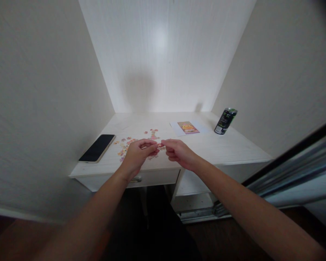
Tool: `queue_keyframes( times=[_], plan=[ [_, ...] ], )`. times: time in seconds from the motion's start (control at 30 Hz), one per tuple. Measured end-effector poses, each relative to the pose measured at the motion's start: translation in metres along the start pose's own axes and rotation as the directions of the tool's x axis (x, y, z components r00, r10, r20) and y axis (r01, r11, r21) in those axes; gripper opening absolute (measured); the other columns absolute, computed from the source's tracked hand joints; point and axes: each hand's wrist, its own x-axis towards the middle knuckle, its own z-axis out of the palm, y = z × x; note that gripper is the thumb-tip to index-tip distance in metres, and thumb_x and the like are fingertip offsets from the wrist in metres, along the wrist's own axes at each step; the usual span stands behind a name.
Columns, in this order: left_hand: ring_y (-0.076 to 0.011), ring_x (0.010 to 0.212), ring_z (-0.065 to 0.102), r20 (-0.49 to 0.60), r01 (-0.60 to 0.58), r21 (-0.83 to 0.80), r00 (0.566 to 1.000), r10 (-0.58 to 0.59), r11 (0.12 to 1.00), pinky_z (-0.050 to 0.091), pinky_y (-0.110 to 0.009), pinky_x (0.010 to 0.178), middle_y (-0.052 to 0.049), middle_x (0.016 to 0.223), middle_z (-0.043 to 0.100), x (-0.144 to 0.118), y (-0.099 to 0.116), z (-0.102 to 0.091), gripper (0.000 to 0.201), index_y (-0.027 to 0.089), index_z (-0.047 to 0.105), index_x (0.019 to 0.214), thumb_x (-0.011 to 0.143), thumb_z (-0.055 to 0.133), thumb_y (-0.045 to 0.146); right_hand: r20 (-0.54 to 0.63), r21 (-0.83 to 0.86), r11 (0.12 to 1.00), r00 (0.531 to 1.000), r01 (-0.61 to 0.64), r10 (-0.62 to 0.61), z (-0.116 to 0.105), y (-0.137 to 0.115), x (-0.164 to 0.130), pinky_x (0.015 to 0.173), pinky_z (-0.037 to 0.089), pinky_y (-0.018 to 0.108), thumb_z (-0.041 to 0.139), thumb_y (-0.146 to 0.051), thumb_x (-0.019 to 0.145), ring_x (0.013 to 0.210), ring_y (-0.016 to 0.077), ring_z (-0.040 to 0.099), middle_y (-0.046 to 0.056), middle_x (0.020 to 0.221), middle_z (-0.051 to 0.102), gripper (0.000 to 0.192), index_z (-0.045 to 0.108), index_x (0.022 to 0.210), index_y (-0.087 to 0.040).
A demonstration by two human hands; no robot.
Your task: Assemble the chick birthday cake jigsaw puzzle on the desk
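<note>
The person's two hands meet just above the front part of a white desk [206, 149], forearms reaching in from both lower corners. The left hand [141, 152] has its thumb and index finger closed in a pinch on a small reddish piece [160, 145], the other fingers curled beneath. The right hand [179, 153] comes to the same piece from the other side, its fingers bent and the index fingertip and thumb drawn together beside it; whether they grip the piece as well cannot be told, as the detail is too small.

Loose puzzle pieces [122, 148] in pink, yellow and purple lie spread on the desk beside the left hand, and a thin cluster of pieces [153, 134] lies just beyond both hands. A phone [97, 148] rests at the desk's left side, its dark screen up. Farther back, beyond the right hand, a colourful picture card [188, 127] lies on a white sheet [175, 128]. A dark can [225, 122] with green markings stands to the right of the sheet, well apart from the hands
</note>
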Motion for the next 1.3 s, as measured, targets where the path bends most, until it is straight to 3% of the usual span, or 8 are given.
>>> queue_keyframes(
  times=[0.1, 0.27, 0.33, 0.4, 0.47, 0.53, 0.87, 1.3],
  plan=[
    [-0.0151, 0.067, 0.068, -0.011, 0.001, 0.021, 1.000, -0.001, 1.000, 0.055, -0.030, 0.069, -0.006, 0.076, 0.072, 0.005, 0.000, 0.000, 0.031, 0.011, 0.069, 0.086, 0.066, 0.082, 0.032, -0.001, -0.276, 0.959, 0.998, 0.061, -0.064, 0.007, -0.001, 0.002, 0.043, 0.013, 0.022, 0.067, -0.045, 0.077, 0.047, 0.0062, 0.020, -0.009, 0.054, 0.029, 0.029, 0.058, 0.078, -0.018],
    [-0.0187, 0.073, 0.069, 0.036, -0.098, 0.280, 0.995, 0.092, 0.955, 0.056, -0.034, 0.071, -0.009, 0.083, 0.074, 0.007, -0.002, -0.012, 0.033, 0.013, 0.070, 0.091, 0.071, 0.077, 0.038, 0.006, -0.418, 0.908, 1.000, 0.030, -0.030, 0.001, 0.000, 0.008, 0.045, 0.016, 0.023, 0.061, -0.046, 0.081, 0.049, 0.0074, 0.023, -0.008, 0.057, 0.030, 0.027, 0.059, 0.082, -0.019],
    [-0.0209, 0.079, 0.068, 0.130, -0.210, 0.518, 0.978, 0.166, 0.829, 0.055, -0.036, 0.075, -0.010, 0.091, 0.074, 0.006, -0.004, -0.020, 0.029, 0.015, 0.072, 0.096, 0.075, 0.073, 0.036, -0.018, -0.514, 0.858, 1.000, -0.003, -0.008, -0.005, 0.002, 0.012, 0.046, 0.018, 0.023, 0.060, -0.041, 0.081, 0.049, 0.0075, 0.026, -0.007, 0.056, 0.034, 0.024, 0.060, 0.079, -0.018],
    [-0.0238, 0.089, 0.067, 0.251, -0.331, 0.716, 0.943, 0.217, 0.615, 0.052, -0.039, 0.082, -0.009, 0.101, 0.073, 0.004, -0.007, -0.029, 0.028, 0.019, 0.072, 0.102, 0.078, 0.069, 0.032, -0.043, -0.647, 0.762, 0.999, -0.018, -0.013, -0.011, 0.004, 0.016, 0.047, 0.020, 0.024, 0.059, -0.037, 0.081, 0.050, 0.0077, 0.030, -0.005, 0.055, 0.041, 0.023, 0.060, 0.072, -0.016],
    [-0.0258, 0.097, 0.065, 0.337, -0.404, 0.801, 0.914, 0.226, 0.442, 0.049, -0.041, 0.088, -0.009, 0.107, 0.071, 0.001, -0.011, -0.036, 0.029, 0.021, 0.070, 0.108, 0.080, 0.065, 0.029, -0.054, -0.750, 0.662, 0.998, -0.024, -0.025, -0.015, 0.006, 0.020, 0.049, 0.023, 0.025, 0.059, -0.035, 0.080, 0.051, 0.0083, 0.034, -0.003, 0.056, 0.047, 0.025, 0.062, 0.066, -0.015],
    [-0.0256, 0.096, 0.064, 0.365, -0.420, 0.822, 0.907, 0.211, 0.384, 0.048, -0.041, 0.089, -0.009, 0.106, 0.071, 0.000, -0.015, -0.041, 0.030, 0.021, 0.069, 0.111, 0.082, 0.062, 0.027, -0.048, -0.802, 0.597, 0.999, -0.025, -0.023, -0.016, 0.008, 0.022, 0.052, 0.028, 0.025, 0.060, -0.034, 0.078, 0.054, 0.0096, 0.039, -0.001, 0.057, 0.053, 0.024, 0.064, 0.066, -0.014],
    [-0.0197, 0.075, 0.064, 0.309, -0.364, 0.812, 0.931, 0.194, 0.456, 0.049, -0.034, 0.081, -0.005, 0.088, 0.073, 0.008, -0.016, -0.054, 0.030, 0.022, 0.070, 0.110, 0.082, 0.059, 0.023, -0.039, -0.888, 0.456, 0.998, -0.054, 0.043, -0.011, 0.007, 0.028, 0.052, 0.028, 0.026, 0.059, -0.033, 0.076, 0.055, 0.0107, 0.042, -0.002, 0.056, 0.053, 0.023, 0.068, 0.066, -0.014],
    [-0.0214, 0.082, 0.066, 0.343, -0.389, 0.785, 0.921, 0.185, 0.483, 0.049, -0.032, 0.076, -0.007, 0.093, 0.073, 0.011, -0.019, -0.060, 0.029, 0.020, 0.070, 0.109, 0.083, 0.058, 0.023, -0.085, -0.905, 0.387, 0.967, -0.176, 0.241, -0.006, -0.006, 0.042, 0.044, 0.020, 0.027, 0.064, -0.033, 0.071, 0.043, 0.0090, 0.032, -0.003, 0.047, 0.044, 0.020, 0.064, 0.061, -0.016]
  ],
)
